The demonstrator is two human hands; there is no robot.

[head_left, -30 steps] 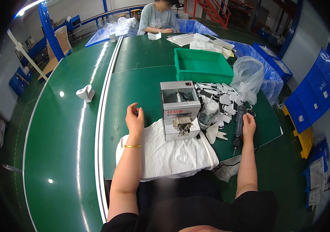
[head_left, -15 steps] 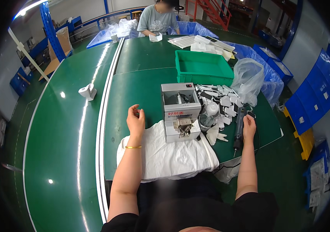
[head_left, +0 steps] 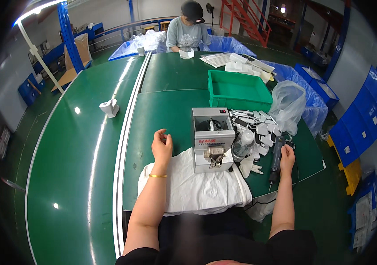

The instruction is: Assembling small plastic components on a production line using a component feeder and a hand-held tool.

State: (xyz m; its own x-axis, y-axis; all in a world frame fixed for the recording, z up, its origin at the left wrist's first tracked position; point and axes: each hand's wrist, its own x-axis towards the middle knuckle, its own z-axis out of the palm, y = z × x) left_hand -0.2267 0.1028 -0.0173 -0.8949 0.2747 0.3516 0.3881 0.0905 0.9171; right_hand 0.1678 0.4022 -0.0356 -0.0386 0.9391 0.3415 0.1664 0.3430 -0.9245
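Note:
My left hand [head_left: 162,146] is raised beside the grey bench machine [head_left: 213,140], its fingers loosely bent and apart, with nothing in them. The machine stands on a folded white cloth [head_left: 197,190]. At its right are a clear plastic bottle [head_left: 243,145] and a pale glove [head_left: 246,168]. My right hand [head_left: 287,160] is close against the right side of a dark electric screwdriver [head_left: 276,161], whose bit points toward me. The right fingers curl inward, not around the screwdriver; whatever may be inside them is hidden. Behind the bottle, small white and black flat parts [head_left: 263,128] lie heaped.
Beyond the heap sits a green plastic crate [head_left: 241,95], with a clear bag [head_left: 288,106] beside it. A white fitting [head_left: 110,107] stands on the left table section. Across the table a person [head_left: 187,33] handles a small white box [head_left: 186,53]. A cable [head_left: 257,203] hangs near the front edge.
The whole view has shifted, so the table sits lower in the picture. Both hands keep nearly the same places beside the machine and screwdriver. More of the person opposite shows.

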